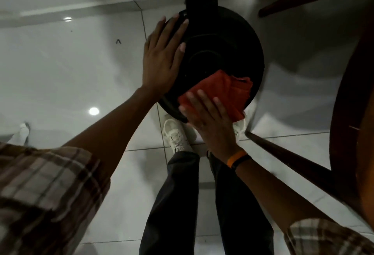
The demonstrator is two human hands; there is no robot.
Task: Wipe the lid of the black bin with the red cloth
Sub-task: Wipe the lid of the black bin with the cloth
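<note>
A round black plastic bin lid with raised concentric rings fills the upper middle of the view, standing on a glossy white tiled floor close to the white wall skirting at 12 o'clock. The left hand lies flat with its fingers spread and extended, palm pressed on the lid's rim at about 9 o'clock, fingertips reaching toward 11 o'clock; it grips nothing. The right hand is also opened out flat, fingers splayed, pressing down on a crumpled red cloth that sits on the lid's edge between 5 and 6 o'clock; the cloth bunches out beyond the fingertips toward the lid's centre and hangs slightly over the rim. An orange and black wristband circles the right wrist. Both forearms come from plaid short sleeves. Below the lid, at 6 o'clock, a white lace-up shoe and dark trousers are seen. A dark brown wooden chair stands at 3 o'clock, just beside the bin.
</note>
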